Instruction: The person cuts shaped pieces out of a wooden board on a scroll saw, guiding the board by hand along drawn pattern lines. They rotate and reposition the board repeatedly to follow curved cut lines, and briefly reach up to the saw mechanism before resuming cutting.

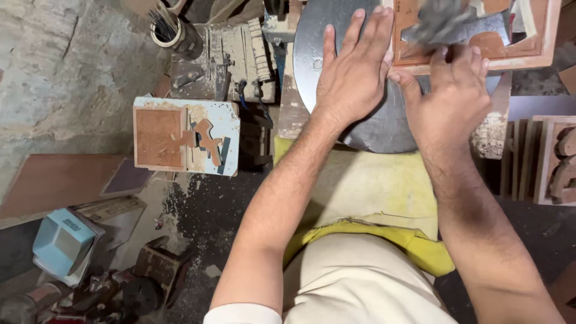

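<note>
Work in hand: a square wooden panel (480, 36) with cut-out shapes, lying at the far edge of a round grey metal table (372, 120), partly overhanging it. Left hand (354, 72) flat on the table just beside the panel's near-left corner; fingers straight, close together, clamped on nothing; fingertips touching the panel's edge. Right hand (456, 96) at the panel's near edge, fingers curled and bunched toward a blurred dark object (444, 24) over the panel; whether clamped on it, cannot tell; object's kind not legible through blur.

Progress, by judgement: several openings already cut through the panel, pale rim intact, so shaping well advanced; extent of remaining cuts not determinable. Sawdust heaped beside the table at right.

Surroundings: a second cut panel with loose pieces on a pale blue block (186, 135) well apart at left; further framed pieces stacked at the right edge (549, 159); yellow cushion (372, 186) beneath the forearms.
</note>
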Demonstrator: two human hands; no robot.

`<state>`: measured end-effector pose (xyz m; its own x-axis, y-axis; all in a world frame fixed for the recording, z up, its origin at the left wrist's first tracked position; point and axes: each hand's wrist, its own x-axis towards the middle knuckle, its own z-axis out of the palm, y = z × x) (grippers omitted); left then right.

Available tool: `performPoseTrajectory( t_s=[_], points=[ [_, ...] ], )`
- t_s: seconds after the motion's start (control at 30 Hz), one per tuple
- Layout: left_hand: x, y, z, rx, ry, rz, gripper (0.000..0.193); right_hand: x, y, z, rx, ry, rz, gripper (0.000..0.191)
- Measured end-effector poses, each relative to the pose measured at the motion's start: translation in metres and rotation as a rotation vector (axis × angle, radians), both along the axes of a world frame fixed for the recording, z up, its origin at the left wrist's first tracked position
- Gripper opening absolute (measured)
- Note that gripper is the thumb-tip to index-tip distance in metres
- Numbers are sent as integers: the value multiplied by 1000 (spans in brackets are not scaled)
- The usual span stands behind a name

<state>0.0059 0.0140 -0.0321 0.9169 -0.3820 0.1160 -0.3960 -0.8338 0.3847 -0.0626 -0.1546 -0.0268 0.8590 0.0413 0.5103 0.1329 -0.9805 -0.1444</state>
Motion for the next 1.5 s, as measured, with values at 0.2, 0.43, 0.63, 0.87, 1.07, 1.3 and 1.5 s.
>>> performPoseTrajectory(
  t_s=[0.2,0.43,0.63,0.87,1.07,1.3,1.5],
  points=[
    [-1,-2,8,45,3,20,66,-3,-39,11,263,41,13,36],
    [2,2,10,44,31,-17,68,4,-115,7,636,142,-66,26],
    [7,-1,12,101,41,-38,66,-9,-129,0,997,311,-208,25],
    [11,-2,17,153,99,-41,62,-34,-140,-16,1302,315,-50,23],
    [14,-5,17,127,108,-29,61,-70,-128,-10,1412,411,-64,21],
    [18,-6,20,78,108,-26,59,-122,-94,-25,1770,513,-24,23],
    [27,-9,23,108,128,-37,62,-160,-22,-59,1970,711,-38,17]
  ],
)
